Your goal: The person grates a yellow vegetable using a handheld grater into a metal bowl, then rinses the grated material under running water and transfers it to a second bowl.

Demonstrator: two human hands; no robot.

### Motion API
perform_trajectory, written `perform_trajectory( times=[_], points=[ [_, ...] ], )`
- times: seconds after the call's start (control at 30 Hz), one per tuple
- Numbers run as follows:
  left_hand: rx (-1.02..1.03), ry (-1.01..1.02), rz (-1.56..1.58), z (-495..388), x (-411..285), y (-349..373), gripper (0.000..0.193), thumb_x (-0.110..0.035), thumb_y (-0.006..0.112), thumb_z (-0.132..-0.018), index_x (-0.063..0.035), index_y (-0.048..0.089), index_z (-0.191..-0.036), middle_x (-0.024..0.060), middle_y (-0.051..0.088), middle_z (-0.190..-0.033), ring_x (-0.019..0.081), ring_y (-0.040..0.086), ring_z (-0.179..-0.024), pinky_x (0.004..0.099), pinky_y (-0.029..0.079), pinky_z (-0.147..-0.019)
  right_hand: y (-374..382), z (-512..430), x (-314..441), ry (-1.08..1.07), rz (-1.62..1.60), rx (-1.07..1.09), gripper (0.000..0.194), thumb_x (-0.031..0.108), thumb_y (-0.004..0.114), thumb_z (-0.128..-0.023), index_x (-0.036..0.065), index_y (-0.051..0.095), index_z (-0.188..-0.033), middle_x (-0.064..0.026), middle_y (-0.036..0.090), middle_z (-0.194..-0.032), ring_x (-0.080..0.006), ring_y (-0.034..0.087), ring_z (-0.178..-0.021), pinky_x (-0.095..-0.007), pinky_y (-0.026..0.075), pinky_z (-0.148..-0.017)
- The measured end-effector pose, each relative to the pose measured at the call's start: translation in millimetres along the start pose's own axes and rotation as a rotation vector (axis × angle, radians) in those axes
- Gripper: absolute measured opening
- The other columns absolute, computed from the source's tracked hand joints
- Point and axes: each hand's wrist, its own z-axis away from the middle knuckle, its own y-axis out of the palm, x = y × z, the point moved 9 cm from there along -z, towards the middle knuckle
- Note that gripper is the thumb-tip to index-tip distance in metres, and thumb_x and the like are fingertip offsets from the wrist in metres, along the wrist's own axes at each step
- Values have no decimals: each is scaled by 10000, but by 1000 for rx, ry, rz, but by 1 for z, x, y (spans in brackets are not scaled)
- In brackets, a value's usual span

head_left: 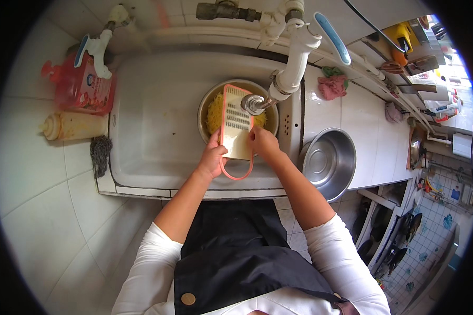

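Note:
A flat hand grater (pixel 236 138) with a pink rim and pink loop handle lies tilted over a metal bowl (pixel 201 118) in the sink. My left hand (pixel 213 155) grips its lower left edge, thumb on the face. At the grater's right edge is my right hand (pixel 265 142), fingers curled; whether it grips the edge or a small piece is hidden. Yellow shreds (pixel 216 112) fill much of the bowl, showing on both sides of the grater. The faucet's spout end (pixel 253 104) hangs above the grater's upper right part.
The white sink (pixel 153 118) surrounds the bowl. An empty steel basin (pixel 326 157) rests tilted on the right counter edge. On the left stand a pink pump bottle (pixel 90 84), a squeeze bottle (pixel 73 126) and a steel-wool scourer (pixel 101 155). A pink cloth (pixel 332 86) lies behind the basin.

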Motion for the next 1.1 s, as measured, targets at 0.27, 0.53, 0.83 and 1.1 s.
perform_trajectory(
  times=[0.27, 0.53, 0.83, 1.1],
  points=[
    [-11, 170, -250, -1, -11, 16, 692, 81, 426, -706, -126, 348, -1362, 80, 521, -1202, 186, 539, -1064, 320, 448, -885, -9, 0, 11, -86, -985, -55, 283, 181, 554, -886, 51, 490, -1129, -43, 574, -952, -147, 546, -810, -262, 448, -725],
    [49, 357, -1271, -8, 11, 51, 558, -75, 458, -846, -56, 304, -1382, 119, 349, -1406, 245, 357, -1284, 433, 272, -1030, 42, 2, 6, 305, -1584, 256, 272, 214, 407, -953, 6, 485, -1109, -106, 577, -995, -213, 583, -876, -336, 495, -767],
    [80, 391, -1804, -43, -4, 29, 621, -430, 428, -895, -18, 324, -1348, 129, 201, -1474, 273, 165, -1369, 526, 188, -1061, 50, 7, 0, 341, -1514, 342, 313, 135, 384, -924, -31, 464, -1178, -160, 565, -1097, -262, 592, -954, -376, 507, -805],
    [76, 281, -1737, -94, -18, -8, 619, -416, 410, -899, -35, 282, -1370, 159, 170, -1475, 347, 149, -1359, 435, 212, -1080, 30, 25, -1, 471, -1283, 424, 299, 87, 476, -852, -94, 512, -1086, -154, 594, -976, -231, 611, -843, -340, 510, -728]
  ],
)
